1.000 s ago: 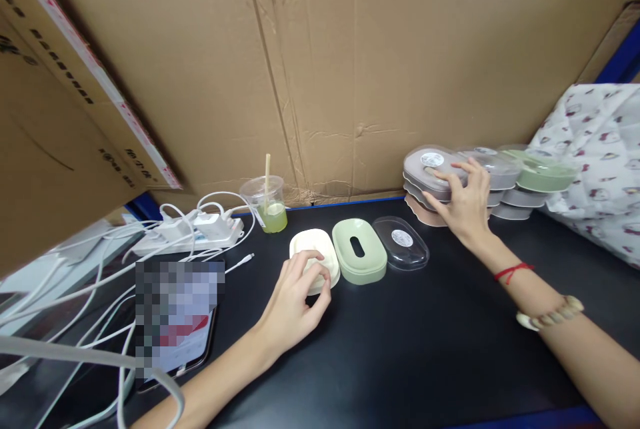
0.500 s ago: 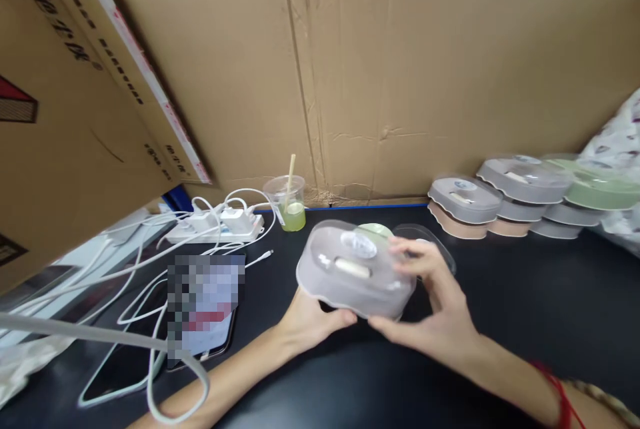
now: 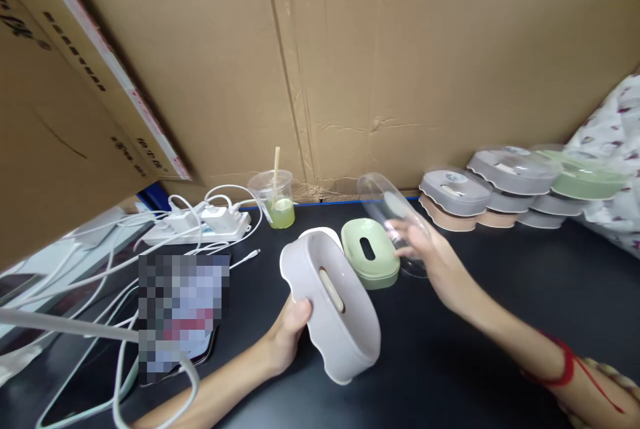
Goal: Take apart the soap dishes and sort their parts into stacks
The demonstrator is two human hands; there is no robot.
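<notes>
Cardboard [image 3: 400, 49] backs the black tabletop [image 3: 530, 269] beneath the pale grey container [image 3: 330, 316].

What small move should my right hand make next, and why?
Probably lower the clear lid onto the table: your right hand holds it up, apart from the grey box tilted in your left hand, while the green box sits on the table.

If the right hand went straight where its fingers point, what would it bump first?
Probably the green box, though depth is unclear: the right hand might pass above it.
</notes>
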